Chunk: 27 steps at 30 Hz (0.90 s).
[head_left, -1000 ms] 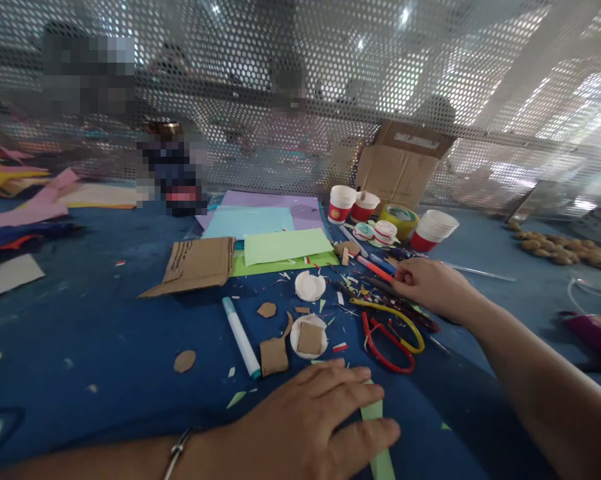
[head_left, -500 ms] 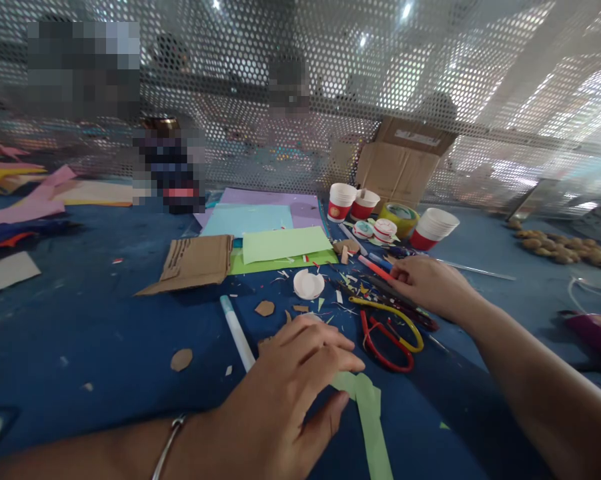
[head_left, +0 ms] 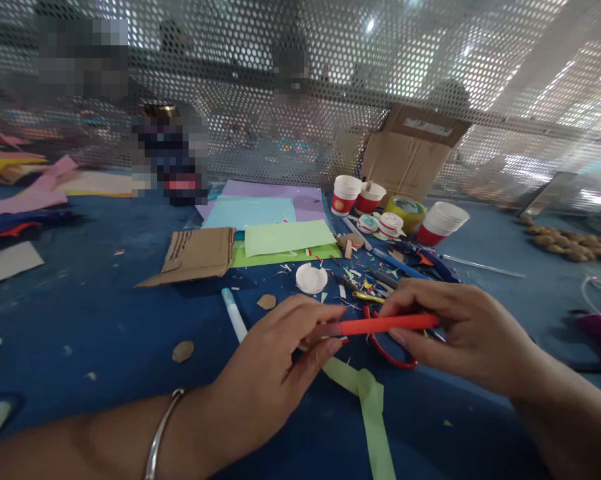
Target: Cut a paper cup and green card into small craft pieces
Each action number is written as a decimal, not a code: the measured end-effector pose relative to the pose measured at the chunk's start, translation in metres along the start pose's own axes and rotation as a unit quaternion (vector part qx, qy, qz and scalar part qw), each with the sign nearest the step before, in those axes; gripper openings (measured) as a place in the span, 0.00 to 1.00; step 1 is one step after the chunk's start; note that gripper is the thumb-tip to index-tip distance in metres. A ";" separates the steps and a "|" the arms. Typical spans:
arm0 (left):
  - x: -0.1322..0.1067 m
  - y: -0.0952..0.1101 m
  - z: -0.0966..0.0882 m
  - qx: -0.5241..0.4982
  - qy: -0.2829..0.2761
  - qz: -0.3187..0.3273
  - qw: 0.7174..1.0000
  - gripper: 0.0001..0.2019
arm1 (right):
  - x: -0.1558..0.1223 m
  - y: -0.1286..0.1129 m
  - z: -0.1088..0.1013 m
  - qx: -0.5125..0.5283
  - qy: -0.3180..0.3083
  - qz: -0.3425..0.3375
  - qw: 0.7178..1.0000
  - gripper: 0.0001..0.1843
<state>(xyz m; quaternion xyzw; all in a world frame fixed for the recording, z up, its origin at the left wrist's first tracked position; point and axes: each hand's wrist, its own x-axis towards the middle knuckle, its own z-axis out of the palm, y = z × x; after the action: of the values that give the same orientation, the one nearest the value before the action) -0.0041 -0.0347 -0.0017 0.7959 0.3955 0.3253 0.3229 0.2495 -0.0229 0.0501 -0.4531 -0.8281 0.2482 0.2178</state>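
Both my hands hold an orange-red marker (head_left: 380,325) level above the blue table. My right hand (head_left: 455,333) grips its right end. My left hand (head_left: 275,360) pinches its left end, the cap end, between thumb and fingers. Under the marker lies a light green paper strip (head_left: 370,413), folded, running toward me. Red-handled scissors (head_left: 390,353) lie just behind it, partly hidden by my right hand. A white marker with a teal cap (head_left: 233,313) lies left of my left hand.
Green, blue and purple paper sheets (head_left: 285,237) and a piece of cardboard (head_left: 195,257) lie farther back. Paper cups (head_left: 345,193), tape rolls (head_left: 405,210) and a cardboard box (head_left: 415,153) stand at the back right. Scraps litter the table. A perforated screen (head_left: 280,80) rises behind.
My right hand picked the orange-red marker from the pile and brought it toward me. My left hand left the green strip and took the marker's other end.
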 end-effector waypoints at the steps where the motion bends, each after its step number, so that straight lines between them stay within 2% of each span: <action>1: 0.000 0.000 0.000 -0.006 -0.006 0.003 1.000 0.11 | -0.001 -0.002 0.000 0.031 0.006 0.007 0.999 0.03; 4: 0.001 0.006 -0.003 -0.015 -0.022 0.013 1.000 0.10 | -0.003 -0.003 0.004 0.151 0.035 0.049 0.987 0.05; 8: 0.001 0.015 -0.005 -0.040 -0.046 -0.027 0.998 0.10 | -0.005 -0.007 0.019 0.341 0.025 0.117 0.932 0.09; 10: 0.000 0.018 -0.003 -0.086 -0.063 -0.065 0.992 0.12 | -0.008 -0.010 0.028 0.389 0.022 0.139 0.911 0.11; 12: -0.001 0.019 0.001 -0.192 -0.099 -0.124 0.968 0.14 | -0.011 -0.013 0.035 0.410 0.039 0.148 0.899 0.12; 15: -0.003 0.020 0.005 -0.362 -0.173 -0.225 0.888 0.17 | -0.018 -0.015 0.039 0.452 0.085 0.164 0.873 0.11; 16: -0.004 0.021 0.005 -0.383 -0.188 -0.241 0.872 0.18 | -0.021 -0.015 0.038 0.464 0.111 0.170 0.862 0.11; 17: -0.005 0.021 0.004 -0.374 -0.194 -0.238 0.875 0.18 | -0.025 -0.014 0.037 0.472 0.145 0.174 0.852 0.10; 19: -0.007 0.022 0.000 -0.282 -0.182 -0.171 0.926 0.17 | -0.032 -0.012 0.034 0.475 0.224 0.181 0.832 0.09; 20: -0.009 0.023 -0.001 -0.186 -0.167 -0.105 0.962 0.17 | -0.037 -0.010 0.033 0.468 0.261 0.182 0.825 0.09; 21: -0.012 0.023 -0.001 -0.089 -0.164 -0.025 0.982 0.15 | -0.041 -0.007 0.034 0.457 0.289 0.186 0.820 0.09; 22: -0.014 0.023 0.000 -0.022 -0.159 0.068 0.985 0.13 | -0.047 -0.005 0.035 0.446 0.309 0.186 0.819 0.09; 23: -0.018 0.023 0.002 0.022 -0.144 0.169 0.975 0.12 | -0.052 -0.002 0.038 0.431 0.319 0.185 0.824 0.10; 25: -0.025 0.022 0.012 0.111 -0.121 0.255 0.953 0.11 | -0.062 0.002 0.048 0.406 0.326 0.199 0.830 0.10; 26: -0.028 0.021 0.018 0.151 -0.141 0.267 0.941 0.10 | -0.067 0.003 0.053 0.391 0.334 0.210 0.831 0.10; 27: -0.031 0.021 0.024 0.174 -0.116 0.280 0.937 0.10 | -0.071 0.003 0.059 0.378 0.329 0.231 0.834 0.10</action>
<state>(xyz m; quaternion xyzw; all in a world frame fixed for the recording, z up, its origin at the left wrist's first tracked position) 0.0083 -0.0769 -0.0079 0.9503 0.1671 0.2342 0.1188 0.2523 -0.0954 -0.0080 -0.5685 -0.4202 0.4216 0.5679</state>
